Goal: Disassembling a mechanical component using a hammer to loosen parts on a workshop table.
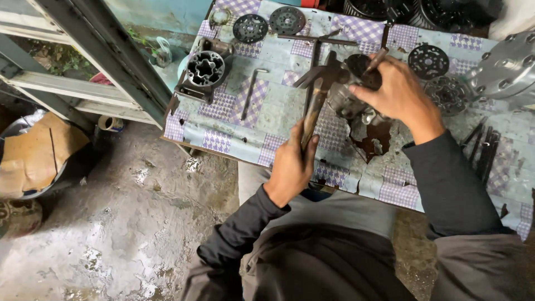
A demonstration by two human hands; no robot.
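Note:
My left hand (291,166) grips the wooden handle of a hammer (315,106), whose dark metal head points up toward the middle of the bench. My right hand (397,95) holds a thin metal rod (377,58) like a punch, tip down on a dark round metal part (356,83) that it also steadies. The hammer head lies just left of that part. Both rest on a worn bench cover (262,120) with a purple check pattern.
A metal cylinder block (204,69) and an L-shaped key (252,83) lie at the left. Round dark discs (250,28) sit at the back, more (428,61) at the right beside a large silver housing (504,67). Several thin rods (484,147) lie right. Wet concrete floor (128,223) below.

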